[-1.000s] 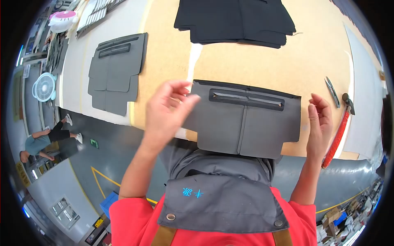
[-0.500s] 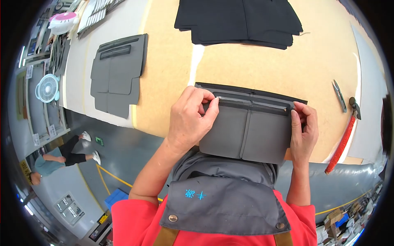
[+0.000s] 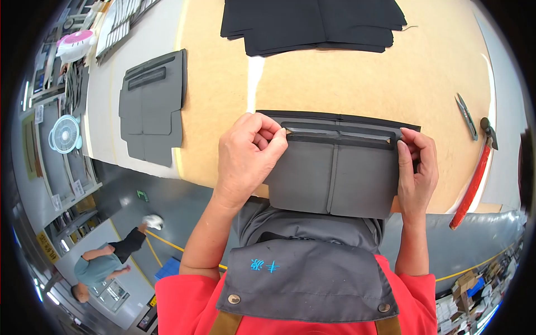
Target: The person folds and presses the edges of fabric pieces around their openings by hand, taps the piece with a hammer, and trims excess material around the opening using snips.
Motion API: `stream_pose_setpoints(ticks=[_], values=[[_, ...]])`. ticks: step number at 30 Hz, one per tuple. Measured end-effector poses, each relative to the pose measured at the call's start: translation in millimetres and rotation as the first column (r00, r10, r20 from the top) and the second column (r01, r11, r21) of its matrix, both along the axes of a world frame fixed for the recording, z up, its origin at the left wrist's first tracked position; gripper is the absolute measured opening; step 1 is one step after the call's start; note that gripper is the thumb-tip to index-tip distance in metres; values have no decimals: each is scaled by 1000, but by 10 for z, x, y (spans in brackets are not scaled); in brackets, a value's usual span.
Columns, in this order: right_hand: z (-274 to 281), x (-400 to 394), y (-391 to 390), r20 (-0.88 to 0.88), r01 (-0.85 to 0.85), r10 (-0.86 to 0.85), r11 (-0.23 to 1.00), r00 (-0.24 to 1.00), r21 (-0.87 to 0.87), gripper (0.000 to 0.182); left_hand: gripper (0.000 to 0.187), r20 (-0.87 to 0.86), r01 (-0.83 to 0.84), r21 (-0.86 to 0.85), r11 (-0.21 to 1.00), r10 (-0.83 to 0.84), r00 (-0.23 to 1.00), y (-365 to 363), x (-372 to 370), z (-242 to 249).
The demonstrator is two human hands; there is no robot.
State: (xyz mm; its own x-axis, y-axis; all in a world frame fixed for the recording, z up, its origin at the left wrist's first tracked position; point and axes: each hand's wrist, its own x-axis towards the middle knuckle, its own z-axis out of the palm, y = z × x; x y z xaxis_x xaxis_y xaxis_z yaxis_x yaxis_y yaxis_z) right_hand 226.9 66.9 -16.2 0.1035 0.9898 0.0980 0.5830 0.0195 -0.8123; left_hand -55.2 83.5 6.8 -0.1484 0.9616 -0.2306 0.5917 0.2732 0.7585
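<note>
A grey fabric panel (image 3: 301, 178) lies at the table's front edge, with a crease down its middle and a long, dark-edged slot (image 3: 340, 134) near its far side. Thumb and fingers of my left hand (image 3: 245, 159) pinch the slot's left end. My right hand (image 3: 417, 170) grips the panel's right edge beside the slot's other end, thumb on top and fingers partly hidden. Small tan gaps show at both ends of the slot. A black strip (image 3: 385, 121) runs along the panel's far edge.
Black fabric pieces (image 3: 312, 25) are stacked at the back. Similar grey panels (image 3: 153, 106) lie to the left. Thread snips (image 3: 466, 116) and a red-handled hammer (image 3: 474, 178) rest on the right. A person (image 3: 100, 265) is on the floor at left, near a blue fan (image 3: 66, 134).
My left hand has shifted slightly left at the slot's end, and the slot lies straighter. My right hand keeps its place on the panel. The person at left has moved, and the view has shifted slightly.
</note>
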Motion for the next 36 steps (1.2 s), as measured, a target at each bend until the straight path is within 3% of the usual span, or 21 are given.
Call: stream_pose_setpoints(ticks=[9, 15, 19, 25, 30, 36], values=[[-11, 9, -7, -34, 4, -3, 1000, 999, 15, 17, 12, 58, -62, -112, 992, 69, 996, 20, -45, -15], [53, 40, 2, -341, 78, -99, 994, 935, -75, 15, 21, 268, -49, -225, 973, 111, 957, 90, -150, 8], [161, 62, -2, -367, 79, -153, 975, 918, -209, 17, 22, 389, -53, -261, 964, 156, 908, 105, -220, 10], [213, 60, 27, -447, 83, -214, 952, 868, -294, 15, 18, 336, -72, -221, 973, 145, 930, 70, -141, 3], [165, 29, 71, -404, 63, -224, 925, 887, -375, 9, 18, 327, -82, -194, 978, 143, 934, 64, -129, -3], [177, -37, 78, -202, 75, -149, 940, 968, -332, 10, 18, 291, -69, -198, 978, 126, 948, 74, -115, 22]])
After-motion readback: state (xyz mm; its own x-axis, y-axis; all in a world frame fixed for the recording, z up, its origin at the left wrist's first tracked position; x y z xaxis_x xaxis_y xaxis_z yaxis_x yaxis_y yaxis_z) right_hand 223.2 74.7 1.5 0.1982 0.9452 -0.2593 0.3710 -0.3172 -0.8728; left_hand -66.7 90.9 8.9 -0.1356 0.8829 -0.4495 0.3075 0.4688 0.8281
